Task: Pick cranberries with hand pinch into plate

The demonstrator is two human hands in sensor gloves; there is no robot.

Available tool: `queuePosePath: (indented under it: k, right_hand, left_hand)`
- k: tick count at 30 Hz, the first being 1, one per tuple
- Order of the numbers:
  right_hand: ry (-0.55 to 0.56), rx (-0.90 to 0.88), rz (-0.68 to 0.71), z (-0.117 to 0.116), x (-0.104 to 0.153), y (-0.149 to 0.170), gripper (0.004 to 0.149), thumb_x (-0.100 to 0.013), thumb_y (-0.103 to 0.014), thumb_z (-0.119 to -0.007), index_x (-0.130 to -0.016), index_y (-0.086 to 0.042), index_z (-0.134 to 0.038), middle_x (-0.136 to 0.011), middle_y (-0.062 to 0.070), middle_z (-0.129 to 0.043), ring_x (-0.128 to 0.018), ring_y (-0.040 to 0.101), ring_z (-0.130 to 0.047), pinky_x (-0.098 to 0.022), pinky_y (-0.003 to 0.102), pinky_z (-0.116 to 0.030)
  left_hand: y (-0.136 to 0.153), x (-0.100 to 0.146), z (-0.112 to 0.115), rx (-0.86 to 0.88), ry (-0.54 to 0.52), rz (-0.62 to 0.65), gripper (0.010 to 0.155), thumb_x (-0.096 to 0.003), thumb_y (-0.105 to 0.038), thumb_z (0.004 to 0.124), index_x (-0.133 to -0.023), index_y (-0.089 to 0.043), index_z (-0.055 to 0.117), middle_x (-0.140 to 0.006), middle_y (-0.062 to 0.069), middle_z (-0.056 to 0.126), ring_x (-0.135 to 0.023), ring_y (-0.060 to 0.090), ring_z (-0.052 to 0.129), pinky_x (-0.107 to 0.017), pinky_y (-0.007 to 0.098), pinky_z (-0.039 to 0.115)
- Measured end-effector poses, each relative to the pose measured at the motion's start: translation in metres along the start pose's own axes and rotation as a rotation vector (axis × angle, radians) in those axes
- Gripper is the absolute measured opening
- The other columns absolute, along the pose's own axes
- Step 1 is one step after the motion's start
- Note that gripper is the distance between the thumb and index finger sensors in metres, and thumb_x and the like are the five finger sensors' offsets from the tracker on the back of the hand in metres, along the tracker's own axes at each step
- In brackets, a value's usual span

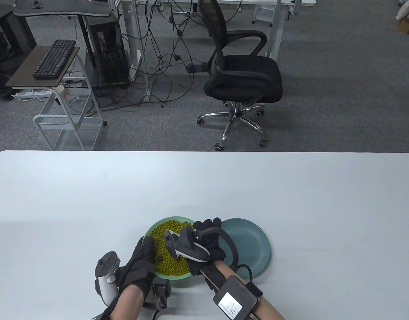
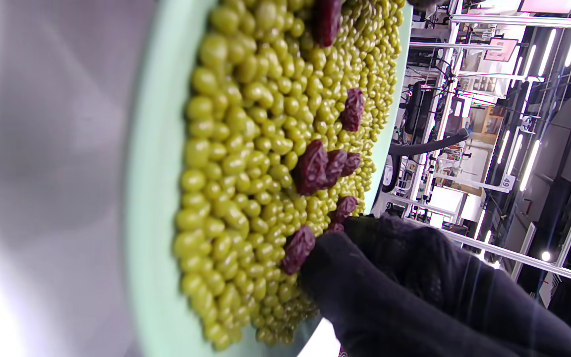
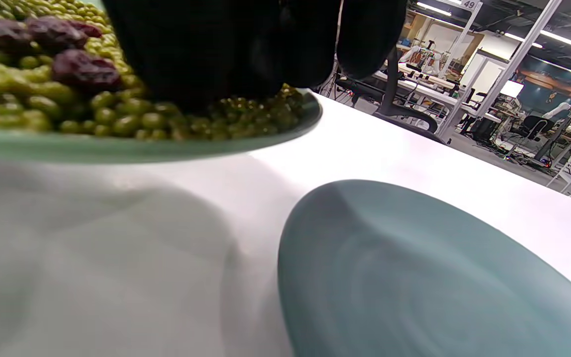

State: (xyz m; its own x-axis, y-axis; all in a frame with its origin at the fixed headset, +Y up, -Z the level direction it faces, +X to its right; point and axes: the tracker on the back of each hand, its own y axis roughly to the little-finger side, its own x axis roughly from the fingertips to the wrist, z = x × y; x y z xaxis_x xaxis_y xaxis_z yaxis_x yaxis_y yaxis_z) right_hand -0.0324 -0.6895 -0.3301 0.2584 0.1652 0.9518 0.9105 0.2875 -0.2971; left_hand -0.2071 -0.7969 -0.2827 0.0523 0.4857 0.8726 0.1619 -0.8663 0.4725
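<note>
A light green plate (image 1: 173, 276) heaped with green beans sits near the table's front edge. Dark red cranberries (image 2: 313, 166) lie scattered among the beans, some also seen as cranberries (image 3: 85, 69) in the right wrist view. An empty teal plate (image 1: 254, 246) lies just to its right, close below the camera as the teal plate (image 3: 414, 277). My left hand (image 1: 146, 248) lies over the green plate's left rim, its fingertips (image 2: 345, 267) touching beans beside a cranberry. My right hand (image 1: 207, 226) hovers over the plate's right side, its bunched fingers (image 3: 216, 59) pressed down into the beans; what is between them is hidden.
The white table (image 1: 291, 200) stretches wide behind and to both sides of the plates. Beyond its far edge stand a black office chair (image 1: 244, 76) and a white cart (image 1: 67, 123) on the grey carpet.
</note>
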Motion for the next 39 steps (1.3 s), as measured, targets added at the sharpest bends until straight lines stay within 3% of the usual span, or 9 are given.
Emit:
queuePosePath:
  k: [39]
  right_hand:
    - [0.017, 0.038, 0.017, 0.0021, -0.0008, -0.006, 0.05, -0.057, -0.036, -0.083, -0.098, -0.008, -0.078, -0.112, 0.019, -0.072, -0.099, 0.046, -0.072, -0.072, 0.075, -0.038]
  left_hand:
    - [0.0, 0.0006, -0.0003, 0.001, -0.007, -0.004, 0.053, -0.078, -0.055, 0.054, -0.121, -0.027, 0.038, -0.1, 0.012, 0.084, -0.081, 0.026, 0.104, -0.059, 0.035, 0.093]
